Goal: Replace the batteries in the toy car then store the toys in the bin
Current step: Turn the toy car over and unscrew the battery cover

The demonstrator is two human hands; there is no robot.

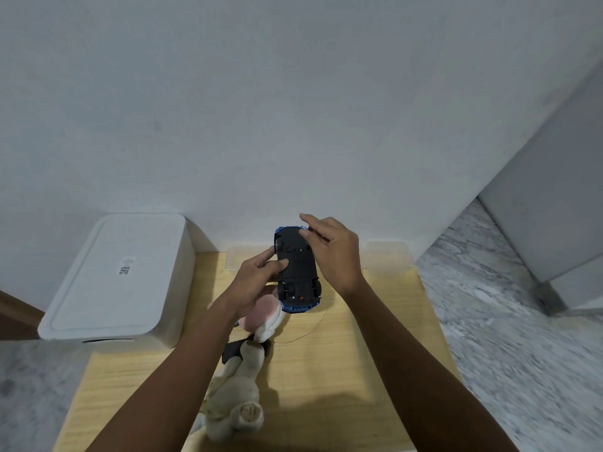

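On the wooden table, a white lidded bin sits at its left edge, a cream plush toy lies near its front, and above its middle the left hand grips the upturned blue toy car while the right hand touches its underside with loosely spread fingers.

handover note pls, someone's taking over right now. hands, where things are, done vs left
Left hand grips the toy car, held upside down above the table. Right hand touches its far end, fingers relaxed.
Plush toy lies on the table. White bin sits at left, lid on.
Done: car flipped, underside up.
Left: battery cover looks still closed; swap batteries, open bin, store both toys.
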